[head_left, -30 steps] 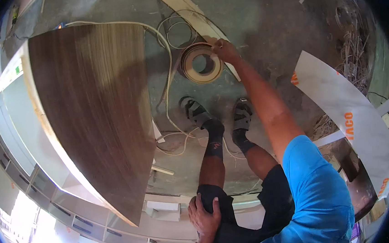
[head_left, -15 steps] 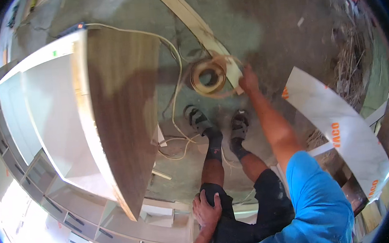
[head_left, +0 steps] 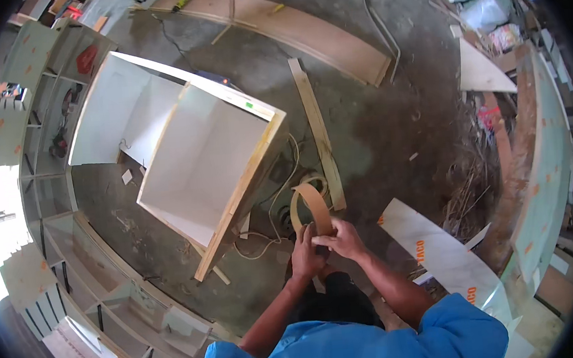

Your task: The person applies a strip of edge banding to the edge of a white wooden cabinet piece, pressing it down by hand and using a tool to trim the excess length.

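Observation:
Both hands are closed on a coil of tan edge banding (head_left: 318,209), held in front of my body as a loop of thin, flat strip. My left hand (head_left: 307,257) pinches its lower left side, and my right hand (head_left: 344,240) grips the lower right, the two almost touching. Beyond the coil, partly covered by it, a pale roll (head_left: 323,184) lies on the floor. To the left stands a white-lined cabinet carcass (head_left: 197,156), tilted in view, its raw wooden front edge (head_left: 234,200) nearest my hands.
A long board (head_left: 316,129) lies past the roll, with a pale cable (head_left: 294,168) between it and the cabinet. At right is a white panel with orange print (head_left: 434,255). Shelving units (head_left: 100,294) line the left; a curved brown panel (head_left: 288,27) lies at the far side.
The coil has come up from near the floor toward my body. My left hand has left my knee and joined the right on it. My view has swung, showing more of the cabinet's inside.

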### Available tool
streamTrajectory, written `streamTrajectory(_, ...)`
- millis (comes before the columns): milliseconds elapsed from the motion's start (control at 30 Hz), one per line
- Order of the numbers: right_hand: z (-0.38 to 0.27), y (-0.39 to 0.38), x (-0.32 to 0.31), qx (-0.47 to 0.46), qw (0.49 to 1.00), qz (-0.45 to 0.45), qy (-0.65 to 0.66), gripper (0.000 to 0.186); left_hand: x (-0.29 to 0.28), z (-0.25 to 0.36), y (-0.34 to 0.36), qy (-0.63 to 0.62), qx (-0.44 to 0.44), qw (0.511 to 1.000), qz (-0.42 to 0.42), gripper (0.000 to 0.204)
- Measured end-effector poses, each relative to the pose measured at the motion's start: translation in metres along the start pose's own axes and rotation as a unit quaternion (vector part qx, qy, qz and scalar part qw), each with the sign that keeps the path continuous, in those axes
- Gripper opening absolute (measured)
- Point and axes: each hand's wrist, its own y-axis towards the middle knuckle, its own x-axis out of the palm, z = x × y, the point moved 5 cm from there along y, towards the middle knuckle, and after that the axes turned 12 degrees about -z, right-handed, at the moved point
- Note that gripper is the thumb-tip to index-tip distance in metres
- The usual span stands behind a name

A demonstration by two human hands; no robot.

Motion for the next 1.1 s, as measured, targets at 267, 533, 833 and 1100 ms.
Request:
streamTrajectory(267, -0.185, 0.004, 0.059, -0.075, 0.973, 0.09, 0.197, 0.024, -0.143, 0.075, -0.008, -0.025, 0.013, 0.975, 0.219, 0.056)
streamTrajectory(533, -0.311, -0.039, 0.147, -0.503, 0.761, 0.019, -0.409, 0.049, -0.229, 0.052, -0.008, -0.565, 0.15, 0.778, 0.231, 0.045)
streamTrajectory(833, -0.307, 0.038, 0.162, -0.359, 0.777, -0.175, -0.486, 0.097, -0.318, 0.041, -0.048, -0.71, 0.408, 0.562, 0.115, 0.045)
streamTrajectory(1100, -0.241, 0.007, 0.188, -0.043, 0.811, -0.547, -0.202, 0.04, -0.297, 0.046, -0.084, -0.715, 0.189, 0.637, 0.219, 0.078)
